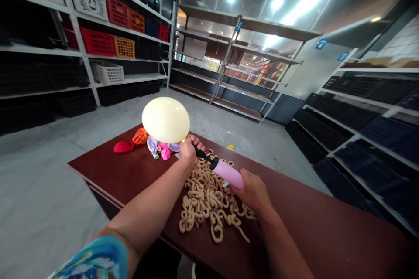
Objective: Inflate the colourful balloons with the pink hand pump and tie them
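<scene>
A pale yellow balloon (166, 120), swollen with air, sits at the end of a hand pump (225, 172) with a pink barrel and black shaft. My left hand (190, 151) is closed around the balloon's neck and the pump's black nozzle end. Wrapped on the rear of the pink barrel is my right hand (252, 188). Both hands are above a heap of tan, curly, rope-like pieces (206, 196) on the dark red table (108, 170). Behind the balloon lie limp balloons: a red one (123, 146), an orange one (140, 136), and pink and lilac ones (164, 150).
Shelves with red, orange and white crates (108, 72) line the left wall. A metal rack (225, 65) stands at the back. Dark crates (360, 126) fill shelving on the right. A small yellow object (230, 147) shows just past the table's far edge.
</scene>
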Action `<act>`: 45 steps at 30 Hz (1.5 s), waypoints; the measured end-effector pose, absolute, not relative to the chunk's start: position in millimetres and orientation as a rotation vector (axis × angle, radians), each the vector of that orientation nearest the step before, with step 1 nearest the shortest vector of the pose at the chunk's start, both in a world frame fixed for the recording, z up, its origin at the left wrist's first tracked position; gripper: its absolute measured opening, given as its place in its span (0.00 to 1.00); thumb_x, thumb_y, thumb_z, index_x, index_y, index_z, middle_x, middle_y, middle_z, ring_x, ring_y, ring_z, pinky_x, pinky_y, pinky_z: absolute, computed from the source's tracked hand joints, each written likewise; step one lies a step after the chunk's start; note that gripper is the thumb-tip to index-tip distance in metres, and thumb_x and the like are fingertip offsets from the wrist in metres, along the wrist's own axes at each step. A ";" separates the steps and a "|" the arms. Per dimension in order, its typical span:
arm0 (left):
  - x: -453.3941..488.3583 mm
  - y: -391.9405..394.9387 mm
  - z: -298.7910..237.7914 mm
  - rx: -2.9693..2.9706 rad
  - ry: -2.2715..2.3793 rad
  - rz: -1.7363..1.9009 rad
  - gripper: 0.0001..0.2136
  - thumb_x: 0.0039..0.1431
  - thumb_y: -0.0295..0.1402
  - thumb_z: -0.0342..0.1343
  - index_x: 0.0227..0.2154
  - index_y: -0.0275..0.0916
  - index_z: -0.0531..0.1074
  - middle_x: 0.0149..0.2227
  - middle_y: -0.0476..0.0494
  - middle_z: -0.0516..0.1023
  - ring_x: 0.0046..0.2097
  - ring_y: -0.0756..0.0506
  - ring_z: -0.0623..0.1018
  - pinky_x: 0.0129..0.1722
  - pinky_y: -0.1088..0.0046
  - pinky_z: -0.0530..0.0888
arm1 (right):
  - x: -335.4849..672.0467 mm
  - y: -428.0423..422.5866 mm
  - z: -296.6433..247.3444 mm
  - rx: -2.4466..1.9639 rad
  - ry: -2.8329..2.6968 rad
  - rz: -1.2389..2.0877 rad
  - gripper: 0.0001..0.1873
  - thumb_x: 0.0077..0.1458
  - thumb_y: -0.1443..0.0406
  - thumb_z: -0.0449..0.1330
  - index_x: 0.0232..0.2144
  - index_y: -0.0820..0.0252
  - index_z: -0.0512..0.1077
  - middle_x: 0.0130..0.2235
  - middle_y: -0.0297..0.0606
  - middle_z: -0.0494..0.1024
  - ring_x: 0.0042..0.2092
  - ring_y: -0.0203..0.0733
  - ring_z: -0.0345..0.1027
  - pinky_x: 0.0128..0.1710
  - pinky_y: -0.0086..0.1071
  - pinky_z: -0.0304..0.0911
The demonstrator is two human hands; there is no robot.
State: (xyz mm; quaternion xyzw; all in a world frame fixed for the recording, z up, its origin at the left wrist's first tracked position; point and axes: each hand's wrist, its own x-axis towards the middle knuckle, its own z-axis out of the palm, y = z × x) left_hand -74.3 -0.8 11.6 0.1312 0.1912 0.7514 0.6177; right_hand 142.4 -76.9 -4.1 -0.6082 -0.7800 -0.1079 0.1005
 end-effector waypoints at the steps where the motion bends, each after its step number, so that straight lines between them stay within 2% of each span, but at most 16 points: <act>1: -70.2 -3.0 11.9 0.314 0.431 1.718 0.07 0.43 0.23 0.43 0.20 0.39 0.51 0.16 0.55 0.51 0.15 0.54 0.56 0.16 0.77 0.56 | 138.4 -77.5 -5.0 -1.790 -2.297 -0.334 0.12 0.45 0.58 0.57 0.31 0.58 0.63 0.31 0.37 0.72 0.32 0.40 0.64 0.31 0.30 0.47; 8: -72.2 -4.1 17.5 0.321 0.419 1.687 0.07 0.45 0.23 0.43 0.20 0.39 0.50 0.16 0.55 0.51 0.15 0.54 0.56 0.17 0.76 0.58 | 134.1 -75.6 -0.2 -1.853 -2.287 -0.206 0.12 0.44 0.59 0.58 0.31 0.58 0.64 0.32 0.36 0.73 0.33 0.39 0.64 0.31 0.30 0.47; 18: -104.3 9.4 16.9 0.215 0.458 1.792 0.07 0.44 0.23 0.43 0.20 0.39 0.50 0.16 0.55 0.50 0.15 0.54 0.56 0.17 0.76 0.56 | 187.3 -70.5 5.2 -1.914 -2.310 -0.092 0.09 0.43 0.62 0.58 0.30 0.57 0.64 0.33 0.33 0.72 0.33 0.36 0.63 0.29 0.28 0.45; 22: -94.8 8.7 12.8 0.248 0.438 1.789 0.07 0.43 0.22 0.43 0.19 0.39 0.51 0.16 0.55 0.50 0.16 0.54 0.56 0.16 0.77 0.55 | 181.0 -71.8 5.3 -1.914 -2.314 -0.151 0.11 0.42 0.63 0.58 0.31 0.57 0.64 0.34 0.34 0.73 0.36 0.39 0.65 0.31 0.29 0.45; 32: -60.6 -8.9 12.6 0.348 0.365 1.676 0.08 0.45 0.23 0.44 0.20 0.39 0.51 0.17 0.54 0.50 0.16 0.54 0.56 0.17 0.76 0.58 | 136.9 -77.8 -2.5 -1.807 -2.299 -0.314 0.12 0.45 0.57 0.57 0.30 0.58 0.62 0.32 0.38 0.73 0.36 0.42 0.65 0.34 0.32 0.47; 40: -80.8 1.4 16.4 0.320 0.432 1.735 0.07 0.45 0.23 0.43 0.20 0.39 0.51 0.16 0.55 0.51 0.15 0.54 0.57 0.16 0.76 0.57 | 148.4 -73.2 5.3 -1.840 -2.311 -0.177 0.12 0.44 0.58 0.58 0.29 0.58 0.63 0.32 0.35 0.73 0.35 0.40 0.64 0.32 0.31 0.45; 45: -94.7 8.7 14.0 0.256 0.461 1.787 0.07 0.43 0.22 0.43 0.20 0.39 0.51 0.16 0.55 0.51 0.15 0.54 0.57 0.17 0.77 0.57 | 180.3 -71.9 6.8 -1.875 -2.302 -0.137 0.09 0.43 0.62 0.58 0.29 0.57 0.64 0.33 0.34 0.73 0.35 0.39 0.64 0.31 0.29 0.45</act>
